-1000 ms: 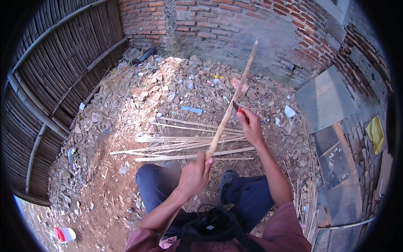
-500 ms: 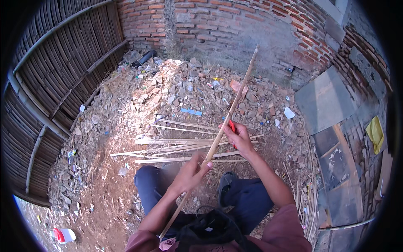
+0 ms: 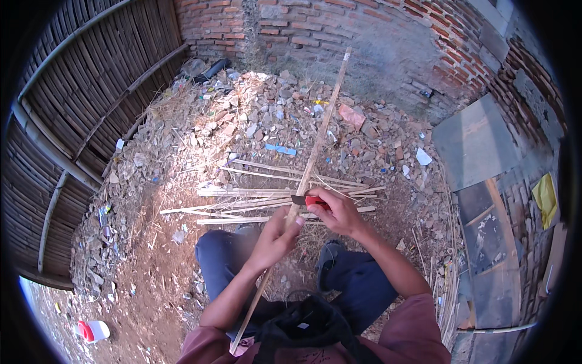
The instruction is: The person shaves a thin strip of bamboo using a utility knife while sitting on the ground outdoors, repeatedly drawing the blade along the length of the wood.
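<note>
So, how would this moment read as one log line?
left hand: gripping long strip | right hand: holding red-handled knife, blade at strip | ground: pale strips

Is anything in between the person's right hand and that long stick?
Yes, the red-handled knife. The right hand grips it, and its blade crosses the long stick, just above the left hand. I see nothing else between them.

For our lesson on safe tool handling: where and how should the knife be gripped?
Likely best by the red handle, coming from the right, as the right hand does: the dark blade points left over the long strip.
</note>
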